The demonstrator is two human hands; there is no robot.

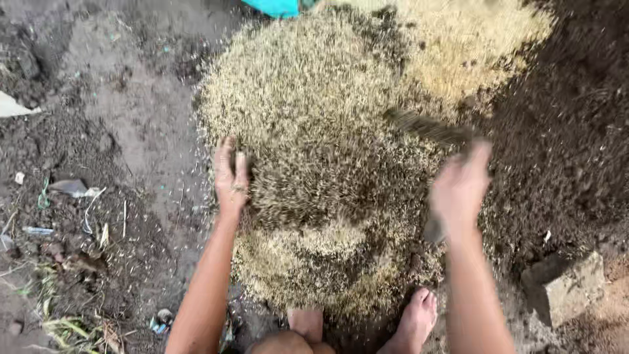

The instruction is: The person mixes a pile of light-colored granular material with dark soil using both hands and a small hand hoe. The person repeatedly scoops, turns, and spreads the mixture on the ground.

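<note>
From the head view, we see our left hand [230, 177] flat, fingers spread loose, pressed on the husk heap [314, 131] on the ground. Our right hand [458, 190], blurred, closes around a small broom [429, 128], bristles pointing up-left.

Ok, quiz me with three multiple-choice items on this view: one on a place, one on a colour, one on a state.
1. Where is the left hand?
A. on the left edge of the husk pile
B. on the stone block
C. raised clear of everything

2. What colour is the thing at the top edge?
A. red
B. turquoise
C. white

3. How does the right hand look?
A. sharp and flat on the soil
B. motion-blurred, with a blurred dark tool
C. out of view

Answers: 1 A, its fingers press into the pile's edge. 2 B, it is plainly turquoise. 3 B, hand and tool are both smeared.
</note>
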